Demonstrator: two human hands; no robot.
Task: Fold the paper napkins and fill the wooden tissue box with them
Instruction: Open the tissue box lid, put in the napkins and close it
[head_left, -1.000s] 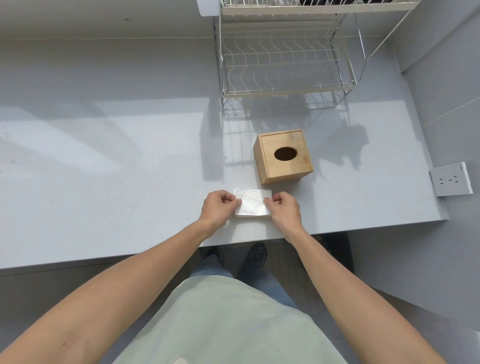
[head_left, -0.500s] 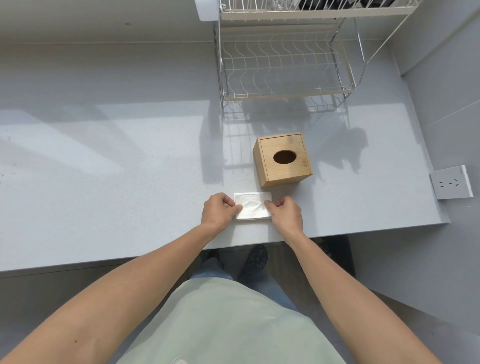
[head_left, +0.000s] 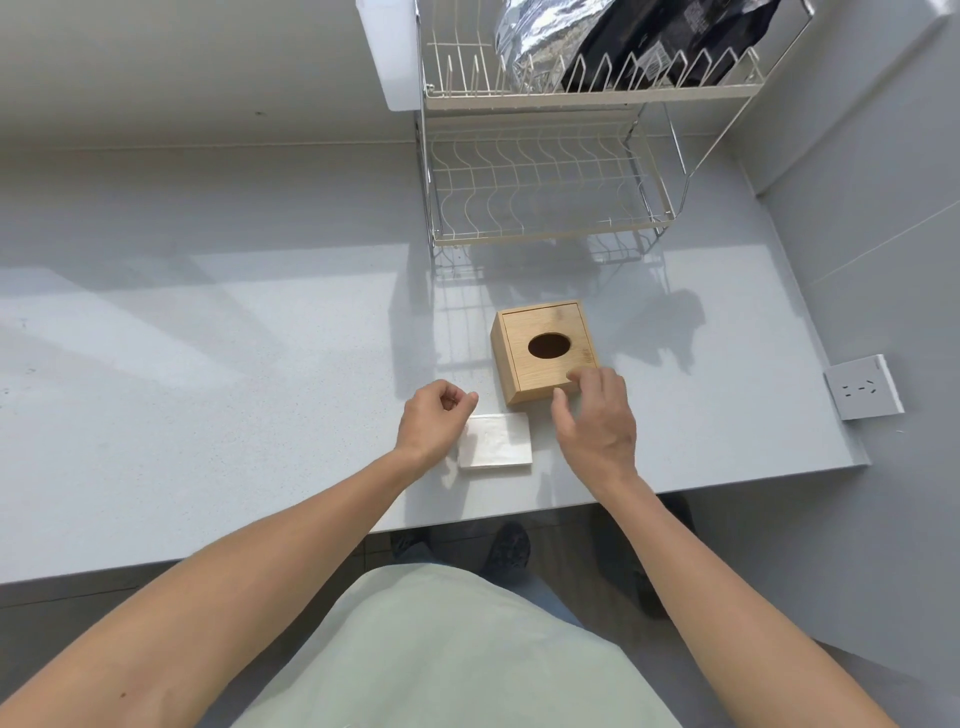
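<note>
Folded napkin (head_left: 497, 441) lies flat on the counter (head_left: 208, 395), just near of the wooden tissue box (head_left: 543, 351). Left hand (head_left: 434, 415) loosely curled, grip empty; right hand (head_left: 597, 421) grip wide, fingertips touching the box's near edge.

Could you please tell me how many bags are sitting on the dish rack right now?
2. A silver foil bag lies on the top tier of the dish rack, and a black bag lies beside it on the right. The frame's edge crops both, so more may be hidden.
</note>
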